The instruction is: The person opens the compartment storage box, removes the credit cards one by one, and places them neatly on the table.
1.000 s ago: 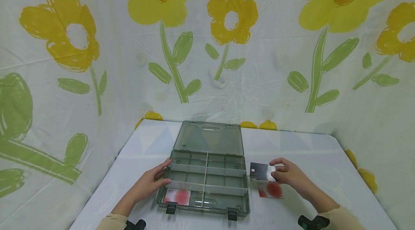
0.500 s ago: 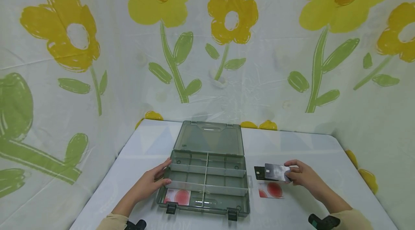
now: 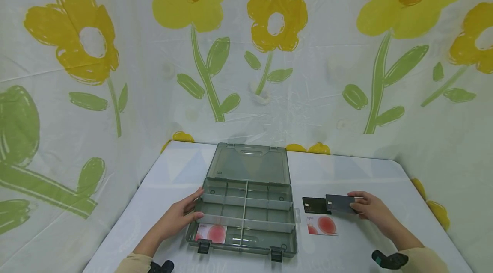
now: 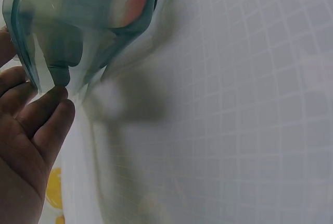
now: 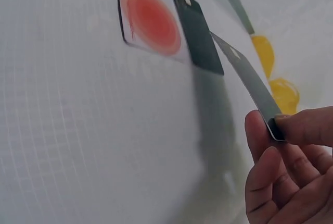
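Observation:
My right hand (image 3: pixel 371 209) pinches the right end of a dark grey bank card (image 3: pixel 340 203) between thumb and fingers. In the right wrist view the card (image 5: pixel 252 81) tilts up off the table. A black card (image 3: pixel 315 205) lies beside it, partly overlapped in the head view. A white card with a red circle (image 3: pixel 322 225) lies just in front. My left hand (image 3: pixel 180 217) grips the left wall of a translucent grey-green compartment box (image 3: pixel 246 249), thumb over the rim. Another red-circle card (image 3: pixel 212 233) lies in the box's front left compartment.
The box's lid (image 3: pixel 248 164) lies folded back behind it. Two dark latches, including the left latch (image 3: pixel 203 246), hang at its front edge. A flower-printed curtain (image 3: pixel 308 106) encloses the white table (image 3: pixel 366 176) at the back and sides.
My right hand has drawn the grey card to the right, uncovering more of the black card, which now lies on the table. The left hand and box have hardly moved.

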Demonstrator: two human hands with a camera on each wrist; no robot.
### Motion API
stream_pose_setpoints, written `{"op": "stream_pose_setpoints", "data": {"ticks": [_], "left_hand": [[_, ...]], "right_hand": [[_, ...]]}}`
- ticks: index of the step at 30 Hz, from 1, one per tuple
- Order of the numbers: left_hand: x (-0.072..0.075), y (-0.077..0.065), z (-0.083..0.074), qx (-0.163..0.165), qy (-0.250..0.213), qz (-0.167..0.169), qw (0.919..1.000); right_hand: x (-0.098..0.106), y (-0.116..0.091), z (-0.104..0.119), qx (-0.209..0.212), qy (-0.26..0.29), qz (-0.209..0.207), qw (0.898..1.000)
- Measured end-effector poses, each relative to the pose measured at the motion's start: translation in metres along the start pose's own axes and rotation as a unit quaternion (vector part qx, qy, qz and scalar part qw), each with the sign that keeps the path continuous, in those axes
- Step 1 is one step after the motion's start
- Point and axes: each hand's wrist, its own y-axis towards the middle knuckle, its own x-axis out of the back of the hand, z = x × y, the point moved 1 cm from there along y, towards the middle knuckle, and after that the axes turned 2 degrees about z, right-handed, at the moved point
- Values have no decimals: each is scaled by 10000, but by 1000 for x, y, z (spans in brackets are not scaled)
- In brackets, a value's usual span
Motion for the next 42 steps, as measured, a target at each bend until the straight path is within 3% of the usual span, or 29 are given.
{"op": "stream_pose_setpoints", "data": {"ticks": [11, 15, 20, 31, 42], "left_hand": [[0, 2, 1, 2, -55, 13, 10000], [0, 1, 1, -27, -91, 12, 10000], [0, 2, 2, -78, -55, 23, 10000], [0, 1, 3, -108, -50, 20, 9999], [0, 0, 3, -27, -29, -5, 10000]], "right_hand": [[6, 7, -16, -22, -143, -162, 9998], [5, 7, -18, 163, -453, -268, 9985], [2, 8, -17, 406, -828, -446, 9947], [-6, 14, -15, 380, -1683, -727, 9823], [-12, 15, -17, 449, -2005, -976, 9738]]}}
